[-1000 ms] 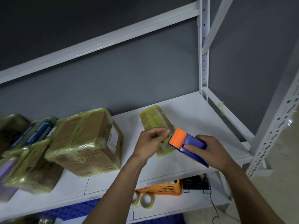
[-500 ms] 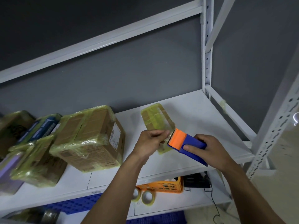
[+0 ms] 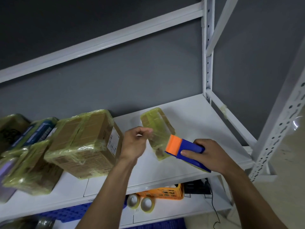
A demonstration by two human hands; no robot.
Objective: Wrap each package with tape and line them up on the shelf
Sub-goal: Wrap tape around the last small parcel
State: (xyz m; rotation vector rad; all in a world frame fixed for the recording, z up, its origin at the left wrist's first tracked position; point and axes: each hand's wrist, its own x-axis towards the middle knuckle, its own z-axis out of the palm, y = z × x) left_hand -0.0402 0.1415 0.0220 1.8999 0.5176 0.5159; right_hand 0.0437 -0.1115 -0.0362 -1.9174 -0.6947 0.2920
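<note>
- Head view: left hand (image 3: 137, 142) is pulling leftward off the tape dispenser (image 3: 189, 147), beside the small package (image 3: 155, 123). Its fingers are curling, but blur is hiding any tape pinch.
- Right hand (image 3: 208, 156) is gripping the dispenser, right of that package, so taping is likely starting.
- Counting: one dispenser; the small package lying on the shelf (image 3: 189, 113), at least four other packages (image 3: 85, 142) left of it; two tape rolls (image 3: 153, 206) below it.

One view only: head-worn wide-angle. We stand before white shelf (image 3: 189, 116), facing forward and down. Close: our forearms (image 3: 112, 187) enter from bottom edge, left hand (image 3: 134, 142) mid-frame, right hand (image 3: 212, 156) gripping tape dispenser (image 3: 186, 147) just right of it. We see grey wall (image 3: 115, 80) behind, lower shelf (image 3: 173, 210) beneath. Uprights (image 3: 208, 47) splay toward frame edge.
</note>
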